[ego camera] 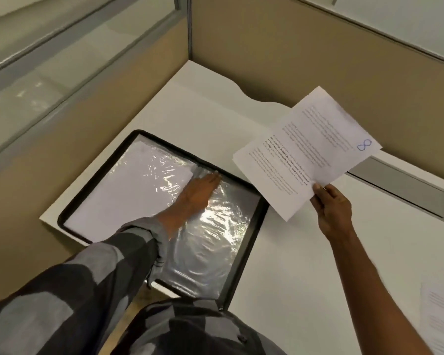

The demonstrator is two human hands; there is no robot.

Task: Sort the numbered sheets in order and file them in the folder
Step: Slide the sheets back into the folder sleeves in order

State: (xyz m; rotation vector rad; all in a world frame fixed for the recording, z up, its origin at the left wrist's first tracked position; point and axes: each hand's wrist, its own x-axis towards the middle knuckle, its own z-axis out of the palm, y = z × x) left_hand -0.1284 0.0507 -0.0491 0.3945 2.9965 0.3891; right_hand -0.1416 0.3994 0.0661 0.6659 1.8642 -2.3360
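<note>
The folder [260, 208] lies open on the white desk [305, 265], a rounded rectangle with a dark matte rim and glossy, crinkled clear plastic pockets that throw back the light. Its left page holds a plain white sheet [128, 190] under the film. The right pocket [215, 239] looks wrinkled and dark. The left hand [198, 190], coming out of a grey checked shirt cuff [144, 234], lies flat on that right pocket close to the folder's spine, fingers straight and together, pointing at the folder's far edge. To the right of the folder, raised over the desk, the right hand [333, 211] pinches a thin printed paper [305, 152] by its long edge near the lower corner, thumb on top. This paper has lines of grey and bold text and a blue handwritten 8 [364, 144] in the corner farthest from the folder. Its long axis runs slantwise, the near end overlapping the folder's far right corner, the other end tilted up and away. More printed sheets [441, 316] lie well right of the folder.
</note>
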